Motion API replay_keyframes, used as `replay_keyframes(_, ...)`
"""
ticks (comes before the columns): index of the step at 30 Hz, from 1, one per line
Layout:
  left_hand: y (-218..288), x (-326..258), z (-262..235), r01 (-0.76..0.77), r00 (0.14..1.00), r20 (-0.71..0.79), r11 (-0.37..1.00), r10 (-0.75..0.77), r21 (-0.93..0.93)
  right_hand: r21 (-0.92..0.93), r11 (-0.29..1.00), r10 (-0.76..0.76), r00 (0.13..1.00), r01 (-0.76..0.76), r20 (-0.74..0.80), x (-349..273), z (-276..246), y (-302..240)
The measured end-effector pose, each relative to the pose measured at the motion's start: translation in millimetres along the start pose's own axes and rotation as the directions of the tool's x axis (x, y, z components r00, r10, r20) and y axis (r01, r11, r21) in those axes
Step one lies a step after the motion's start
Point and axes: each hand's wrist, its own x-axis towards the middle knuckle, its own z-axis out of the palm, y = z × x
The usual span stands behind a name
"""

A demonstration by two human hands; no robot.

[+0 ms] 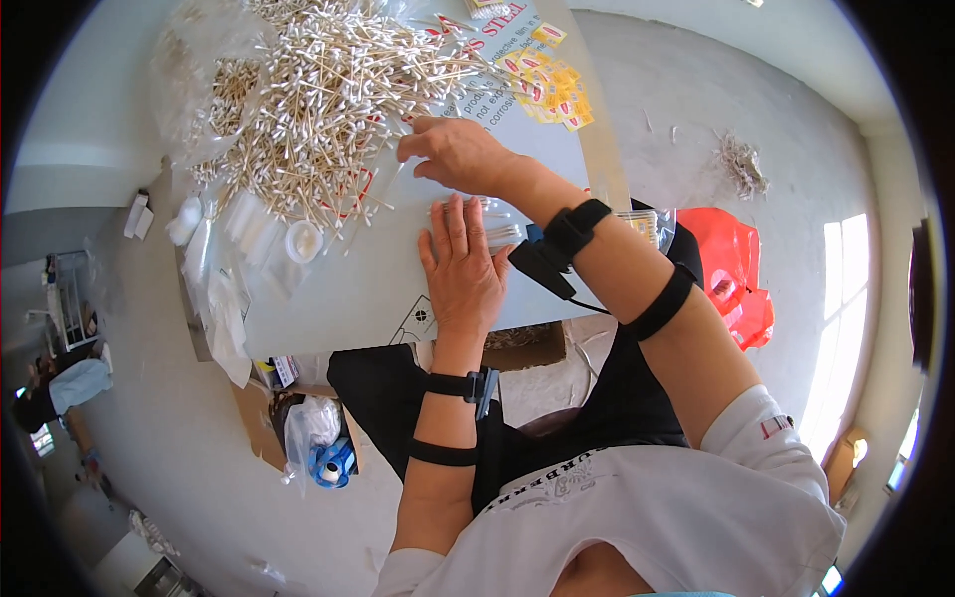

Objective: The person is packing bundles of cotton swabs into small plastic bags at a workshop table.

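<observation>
R hand [453, 157]: fingers curled, tips low at R fringe of swab pile [323, 104]; can't tell if they're pinching a swab. L hand [465, 269]: palm down, fingers long & near each other, thumb out to R; tips just beside a small swab group [505, 235], btwn L hand & R forearm. That group's long axis runs approx. L–R, slight tilt; sticks roughly parallel. Pile swabs point every which way, strays along near fringe.

Room: grey tabletop [348, 298] shows L of L hand, btwn pile & near edge, also btwn R hand & yellow cards [547, 88]. Near edge passes under L wrist; R forearm crosses R edge.

Further out: round white tub [303, 242] & clear plastic bag [189, 109] by pile, L side; red bag [731, 264] past R edge; 2 dark straps on each forearm.
</observation>
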Motion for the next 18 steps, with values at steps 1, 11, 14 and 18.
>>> replay_keyframes(1,0.7,0.3,-1.4,-0.005,0.999,0.035,1.0,0.004,0.023,0.004,1.0,-0.001,1.0,0.001,0.002,6.9,8.5,-1.2)
replay_keyframes(11,-1.3,-2.2,6.0,-0.008,0.998,-0.063,0.999,0.005,-0.048,-0.232,0.963,0.158,0.984,-0.136,0.077,-27.8,-15.8,19.1)
replay_keyframes(14,-0.7,-3.1,8.3,-0.019,0.998,-0.063,0.999,0.018,-0.026,-0.171,0.973,0.176,0.976,-0.153,0.131,-47.0,-26.4,13.0)
replay_keyframes(18,-4.8,-1.1,6.0,-0.049,0.982,-0.19,0.99,0.023,-0.134,-0.151,0.983,0.13,0.978,-0.105,0.165,-64.0,-31.1,7.4)
